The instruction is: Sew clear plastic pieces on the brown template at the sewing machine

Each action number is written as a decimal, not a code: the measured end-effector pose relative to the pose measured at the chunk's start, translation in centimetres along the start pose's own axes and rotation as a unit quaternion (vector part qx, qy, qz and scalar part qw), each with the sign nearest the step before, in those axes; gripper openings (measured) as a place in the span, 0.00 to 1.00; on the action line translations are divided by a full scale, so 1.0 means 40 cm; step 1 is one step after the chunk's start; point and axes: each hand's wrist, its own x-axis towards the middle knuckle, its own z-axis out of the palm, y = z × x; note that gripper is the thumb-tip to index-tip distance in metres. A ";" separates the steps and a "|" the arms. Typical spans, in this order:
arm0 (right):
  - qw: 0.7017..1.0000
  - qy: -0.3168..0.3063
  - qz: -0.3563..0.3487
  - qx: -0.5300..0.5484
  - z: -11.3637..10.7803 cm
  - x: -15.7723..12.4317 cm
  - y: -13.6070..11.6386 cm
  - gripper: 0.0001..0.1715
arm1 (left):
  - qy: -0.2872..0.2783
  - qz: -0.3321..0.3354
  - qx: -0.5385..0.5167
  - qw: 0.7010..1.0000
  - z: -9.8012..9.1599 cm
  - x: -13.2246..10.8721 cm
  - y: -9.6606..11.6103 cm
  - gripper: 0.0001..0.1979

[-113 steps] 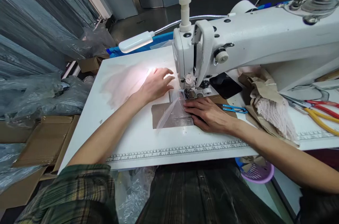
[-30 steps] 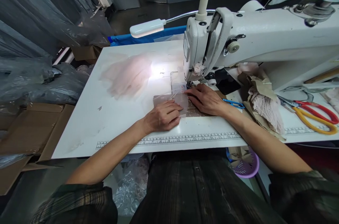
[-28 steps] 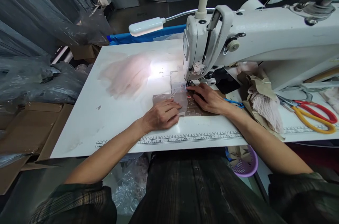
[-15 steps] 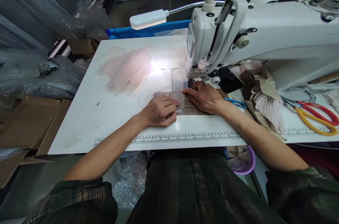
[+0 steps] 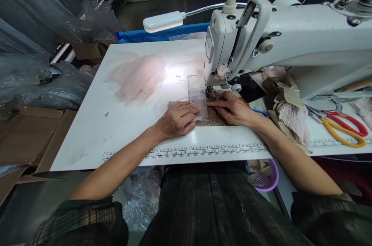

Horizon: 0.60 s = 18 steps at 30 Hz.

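Observation:
A small piece of sheer pale fabric (image 5: 200, 103) lies on the sewing machine's bed, just in front of the presser foot (image 5: 209, 92). My left hand (image 5: 179, 119) is closed at the fabric's left edge, its curled fingertips pressing on it. From the other side, my right hand (image 5: 232, 109) pinches toward the fabric's right edge, thumb and forefinger close together; the exact grip is too small to make out. Beneath both, a brown plate (image 5: 216, 120) is partly covered. The white sewing machine (image 5: 221, 44) stands over the work.
A pile of sheer pink fabric (image 5: 141, 77) lies on the white table (image 5: 87, 122), left of the machine. Scissors with red and yellow handles (image 5: 344, 126) and a brown paper bundle with pale lace (image 5: 292, 114) are at right. A lamp (image 5: 163, 21) hangs above.
My right hand has drawn back slightly to the right and toward me, away from the presser foot, uncovering more of the fabric. My left hand has barely moved.

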 end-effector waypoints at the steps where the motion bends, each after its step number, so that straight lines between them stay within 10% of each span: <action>1: 1.000 0.002 -0.001 -0.008 0.002 0.001 -0.002 0.20 | -0.006 0.006 -0.005 1.000 0.000 -0.001 -0.002 0.04; 18: 1.000 0.007 -0.002 -0.009 0.019 0.001 0.009 0.21 | -0.063 0.045 -0.030 0.997 -0.003 0.011 0.014 0.06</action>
